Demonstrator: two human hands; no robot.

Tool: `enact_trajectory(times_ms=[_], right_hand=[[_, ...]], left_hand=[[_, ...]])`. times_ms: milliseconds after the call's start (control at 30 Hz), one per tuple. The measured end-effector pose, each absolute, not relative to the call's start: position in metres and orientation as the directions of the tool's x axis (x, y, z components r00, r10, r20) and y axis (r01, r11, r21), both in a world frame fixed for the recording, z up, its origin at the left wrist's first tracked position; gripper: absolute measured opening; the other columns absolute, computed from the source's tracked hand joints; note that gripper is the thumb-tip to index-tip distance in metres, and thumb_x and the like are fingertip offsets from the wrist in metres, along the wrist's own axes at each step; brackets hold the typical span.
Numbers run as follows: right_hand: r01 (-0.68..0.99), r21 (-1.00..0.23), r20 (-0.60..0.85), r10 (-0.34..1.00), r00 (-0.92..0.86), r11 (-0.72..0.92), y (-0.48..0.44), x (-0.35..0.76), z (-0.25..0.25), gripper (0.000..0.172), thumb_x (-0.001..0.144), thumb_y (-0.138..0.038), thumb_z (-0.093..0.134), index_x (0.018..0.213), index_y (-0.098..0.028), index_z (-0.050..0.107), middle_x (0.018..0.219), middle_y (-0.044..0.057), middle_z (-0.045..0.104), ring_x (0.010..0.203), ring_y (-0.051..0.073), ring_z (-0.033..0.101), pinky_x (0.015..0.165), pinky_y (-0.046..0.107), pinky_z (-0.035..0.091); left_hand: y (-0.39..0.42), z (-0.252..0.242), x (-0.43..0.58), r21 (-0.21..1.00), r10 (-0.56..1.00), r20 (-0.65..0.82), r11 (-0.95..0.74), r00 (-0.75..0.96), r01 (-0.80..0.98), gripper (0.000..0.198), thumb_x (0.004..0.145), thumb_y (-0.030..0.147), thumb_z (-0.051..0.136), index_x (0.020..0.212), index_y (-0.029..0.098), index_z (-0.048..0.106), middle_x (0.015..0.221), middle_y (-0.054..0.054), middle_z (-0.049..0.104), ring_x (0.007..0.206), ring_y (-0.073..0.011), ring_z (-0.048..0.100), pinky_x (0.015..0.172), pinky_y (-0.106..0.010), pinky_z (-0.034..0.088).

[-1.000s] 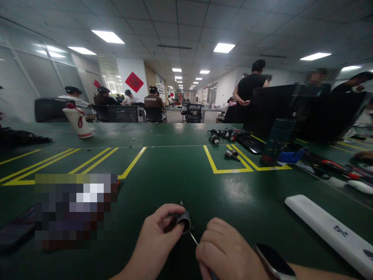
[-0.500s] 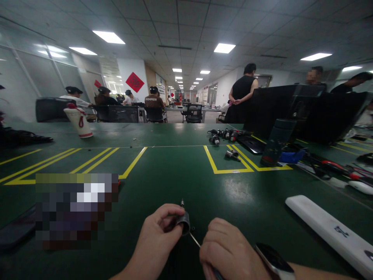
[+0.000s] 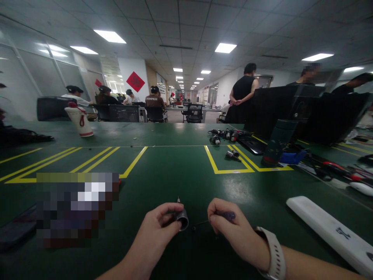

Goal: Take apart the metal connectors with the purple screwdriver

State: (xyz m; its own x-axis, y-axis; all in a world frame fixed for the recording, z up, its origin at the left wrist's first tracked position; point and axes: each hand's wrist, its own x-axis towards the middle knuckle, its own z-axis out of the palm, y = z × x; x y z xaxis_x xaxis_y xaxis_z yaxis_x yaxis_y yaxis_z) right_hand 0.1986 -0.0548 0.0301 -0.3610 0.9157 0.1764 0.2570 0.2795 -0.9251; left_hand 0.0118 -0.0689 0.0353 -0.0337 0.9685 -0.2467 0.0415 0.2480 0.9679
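Thumb and fingers of my left hand (image 3: 159, 229) are closed round a small dark metal cylinder (image 3: 183, 221), its open end facing me and a thin tip sticking up behind. My right hand (image 3: 230, 225) grips a screwdriver (image 3: 229, 215) with a dark purple handle; its thin shaft points left. A tiny dark ring-like part (image 3: 193, 229) lies on the green table (image 3: 175, 171) between my hands, close to the shaft's end. The screwdriver and the cylinder are apart.
A white bar-shaped case (image 3: 323, 229) lies at the right. Further off are a metal part (image 3: 232, 154), several dark parts (image 3: 216, 140), a dark bottle (image 3: 278, 144) and a white cup (image 3: 80, 121). A blurred-out object (image 3: 78, 210) sits at the left. People are in the background.
My right hand has turned and lifted, and the screwdriver's shaft has moved away from the cylinder. My left hand has shifted slightly left with the cylinder.
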Motion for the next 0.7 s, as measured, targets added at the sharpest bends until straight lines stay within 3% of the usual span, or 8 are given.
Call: enact_trajectory(times_ms=[433, 700], right_hand=[[0.291, -0.889, 0.220, 0.888, -0.404, 0.353, -0.0583, 0.1995, 0.0321, 0.014, 0.074, -0.014, 0.042, 0.061, -0.017, 0.047, 0.054, -0.003, 0.043, 0.051, 0.010, 0.041, 0.048, 0.022, 0.033], [0.179, -0.964, 0.119, 0.920, -0.375, 0.197, -0.0563, 0.2013, 0.0296, 0.012, 0.071, -0.017, 0.041, 0.060, -0.018, 0.045, 0.049, -0.005, 0.039, 0.047, 0.010, 0.038, 0.045, 0.022, 0.031]], left_hand=[[-0.0726, 0.0416, 0.0149, 0.968, 0.968, -0.243, 0.246, -0.064, 0.045, 0.026, 0.060, 0.016, 0.067, 0.087, 0.017, 0.070, 0.086, -0.006, 0.073, 0.087, -0.0234, 0.067, 0.076, -0.031, 0.050], [-0.0711, 0.0382, 0.0122, 0.966, 0.966, -0.255, 0.256, -0.039, 0.044, 0.027, 0.063, 0.018, 0.067, 0.090, 0.017, 0.068, 0.088, -0.006, 0.073, 0.091, -0.0227, 0.065, 0.079, -0.030, 0.049]])
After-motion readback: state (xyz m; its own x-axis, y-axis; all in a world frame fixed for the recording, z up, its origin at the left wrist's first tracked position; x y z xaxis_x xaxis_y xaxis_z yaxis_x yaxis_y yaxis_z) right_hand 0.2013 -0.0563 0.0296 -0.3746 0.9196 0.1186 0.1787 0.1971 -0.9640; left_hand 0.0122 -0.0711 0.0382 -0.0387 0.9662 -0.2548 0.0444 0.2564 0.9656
